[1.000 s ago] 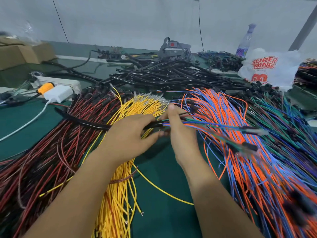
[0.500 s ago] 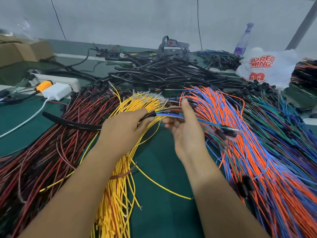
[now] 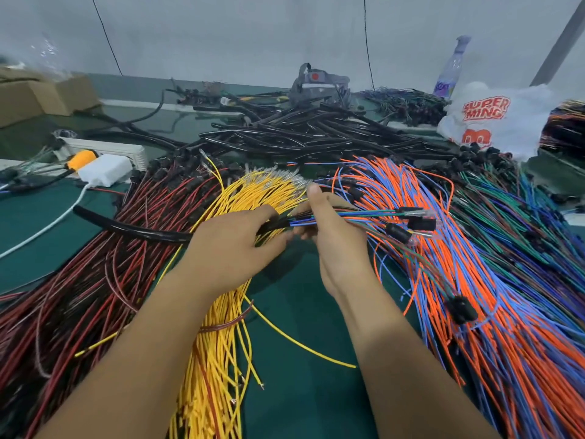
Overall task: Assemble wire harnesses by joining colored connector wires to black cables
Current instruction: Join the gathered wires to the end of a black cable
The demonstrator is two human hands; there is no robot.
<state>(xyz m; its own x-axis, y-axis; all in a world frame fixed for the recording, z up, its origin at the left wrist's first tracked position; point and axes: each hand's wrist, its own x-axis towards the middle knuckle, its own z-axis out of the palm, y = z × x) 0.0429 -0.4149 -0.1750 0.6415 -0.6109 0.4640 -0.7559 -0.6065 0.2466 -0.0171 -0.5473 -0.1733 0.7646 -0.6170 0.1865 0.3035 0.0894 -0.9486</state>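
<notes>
The black cable (image 3: 133,229) lies across the red wires and its end is in my left hand (image 3: 234,245), fingers curled round it. My right hand (image 3: 335,229) pinches the thin colored wires (image 3: 364,213) coming out of that end. If I pull too hard, they may slip out, or their connectors (image 3: 419,223) may catch in the orange pile (image 3: 443,280).

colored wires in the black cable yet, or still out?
In. The colored wires emerge from the black cable end between the left hand and right hand.
</notes>
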